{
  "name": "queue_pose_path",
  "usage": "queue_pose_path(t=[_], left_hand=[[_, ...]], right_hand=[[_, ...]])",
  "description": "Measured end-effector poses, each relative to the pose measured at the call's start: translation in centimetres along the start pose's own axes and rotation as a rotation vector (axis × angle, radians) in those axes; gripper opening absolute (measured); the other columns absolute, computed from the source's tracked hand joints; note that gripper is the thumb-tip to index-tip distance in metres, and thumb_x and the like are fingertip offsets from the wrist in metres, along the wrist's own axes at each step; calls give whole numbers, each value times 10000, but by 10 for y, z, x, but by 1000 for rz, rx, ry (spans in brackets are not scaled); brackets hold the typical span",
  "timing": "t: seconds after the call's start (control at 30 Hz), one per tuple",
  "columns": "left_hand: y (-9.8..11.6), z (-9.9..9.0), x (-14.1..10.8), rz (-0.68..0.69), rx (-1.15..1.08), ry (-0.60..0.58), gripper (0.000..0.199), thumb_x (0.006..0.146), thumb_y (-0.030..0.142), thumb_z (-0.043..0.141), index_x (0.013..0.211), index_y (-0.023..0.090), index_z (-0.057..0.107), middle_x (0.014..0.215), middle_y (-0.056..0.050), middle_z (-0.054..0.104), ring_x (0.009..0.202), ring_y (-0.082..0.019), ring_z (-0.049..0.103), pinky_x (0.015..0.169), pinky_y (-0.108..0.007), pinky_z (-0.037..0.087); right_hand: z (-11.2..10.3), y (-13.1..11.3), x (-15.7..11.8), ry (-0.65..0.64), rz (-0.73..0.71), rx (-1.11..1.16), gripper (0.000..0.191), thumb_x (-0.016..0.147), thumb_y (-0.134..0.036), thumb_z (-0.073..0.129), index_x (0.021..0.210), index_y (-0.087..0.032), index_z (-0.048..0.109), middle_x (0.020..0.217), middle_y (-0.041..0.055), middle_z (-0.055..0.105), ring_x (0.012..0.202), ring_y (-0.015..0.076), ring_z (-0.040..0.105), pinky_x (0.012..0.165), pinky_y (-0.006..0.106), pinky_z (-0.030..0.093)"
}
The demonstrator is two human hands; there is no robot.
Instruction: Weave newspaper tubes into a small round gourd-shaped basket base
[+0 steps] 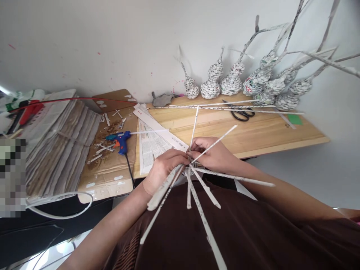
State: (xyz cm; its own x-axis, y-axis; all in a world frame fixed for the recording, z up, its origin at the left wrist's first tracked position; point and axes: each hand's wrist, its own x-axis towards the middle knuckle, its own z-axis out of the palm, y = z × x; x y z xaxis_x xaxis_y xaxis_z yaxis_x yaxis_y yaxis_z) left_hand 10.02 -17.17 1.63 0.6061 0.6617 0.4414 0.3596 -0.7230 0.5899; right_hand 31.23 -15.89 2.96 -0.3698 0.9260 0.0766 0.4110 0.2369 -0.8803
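Observation:
Close to my body, several rolled newspaper sticks [202, 217] fan out from one hub, partly hidden by my fingers. My left hand [168, 167] is closed at the hub on the left side, its fingertips pressed on the paper sticks there. From the right, my right hand [210, 153] pinches a paper stick near the same hub, with one stick rising between the two hands. A small woven part [188, 171] shows just under the fingers.
A blue glue gun [120, 141] lies on cardboard [112, 183] among paper scraps. Stacked newspapers [62, 142] stand left. Black scissors [242, 113] and long paper sticks lie on the wooden board [267, 135]. Several woven paper gourds [210, 88] line the wall. Printed strips [160, 125] lie behind my hands.

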Motion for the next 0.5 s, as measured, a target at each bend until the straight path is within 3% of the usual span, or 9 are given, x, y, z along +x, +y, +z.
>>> queue_pose_path(t=[0.13,0.27,0.33,0.5], left_hand=[[-5,-5,4,83,-27,-94,122,910,176,598,975,194,699,1034,-82,732,977,-176,690,848,-286,556],[-3,-4,5,55,18,-43,136,922,191,578,971,200,705,1023,-79,739,952,-180,689,852,-304,553],[0,-3,4,12,40,-31,139,923,183,573,955,201,707,1003,-72,738,940,-178,683,859,-311,548],[6,-4,4,-75,-3,-30,159,925,155,562,956,193,713,980,-66,738,948,-171,685,875,-306,544]], right_hand=[[4,0,2,-14,89,74,51,805,-210,646,798,-166,672,698,20,705,612,137,624,547,231,436],[2,-3,1,-29,93,89,100,832,-252,638,786,-165,655,717,28,713,629,136,623,552,234,424],[-3,-6,-1,-118,93,122,125,837,-282,654,885,-168,674,762,30,735,666,142,644,584,238,440],[-22,-5,-13,-302,32,169,457,811,-303,714,1239,-188,604,984,56,766,807,158,692,708,259,487]])
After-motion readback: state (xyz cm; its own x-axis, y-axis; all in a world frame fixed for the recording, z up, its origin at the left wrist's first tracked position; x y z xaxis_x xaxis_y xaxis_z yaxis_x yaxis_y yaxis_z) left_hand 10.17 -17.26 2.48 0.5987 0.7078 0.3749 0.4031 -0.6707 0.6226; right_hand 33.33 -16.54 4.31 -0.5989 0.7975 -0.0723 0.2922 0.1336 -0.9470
